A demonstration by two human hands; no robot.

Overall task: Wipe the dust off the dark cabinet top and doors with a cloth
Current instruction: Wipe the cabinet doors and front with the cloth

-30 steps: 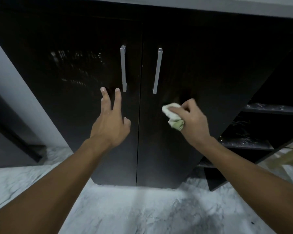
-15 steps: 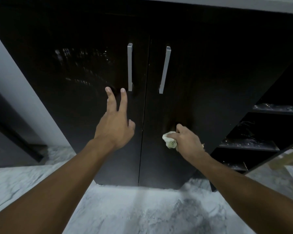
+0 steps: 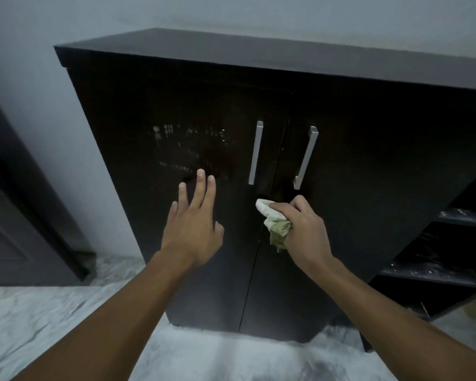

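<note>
— Hands first: what are they doing?

— Left hand [image 3: 193, 229] is spread flat, fingers [image 3: 199, 188] splayed and pointing up the left door [image 3: 176, 215] of the dark cabinet [image 3: 368, 188]; it holds nothing. Whether the fingertips actually touch the panel I cannot tell.

— And the other?

— Right hand [image 3: 302, 229] is clenched round a crumpled cloth [image 3: 272, 218], pale at the top, greenish lower down. The cloth sits right at the seam between the two doors, just below the handles, its white end poking left toward the left door.

— Is it pressed on the wood?

— It looks against the surface near the inner edge of the right door [image 3: 355, 229], but contact is hard to confirm.

— Handles?

— Two silver bar handles, left handle [image 3: 255, 152] and right handle [image 3: 306, 158], either side of the seam, both doors closed.

— Anything else?

— The cabinet top [image 3: 259, 53] is a dark slab against a grey wall [image 3: 66, 23]. Pale smudgy marks [image 3: 187, 147] show on the left door above the open hand. Open shelves [image 3: 434, 270] with whitish specks stand at the right. Marbled floor [image 3: 39, 312] below.
</note>
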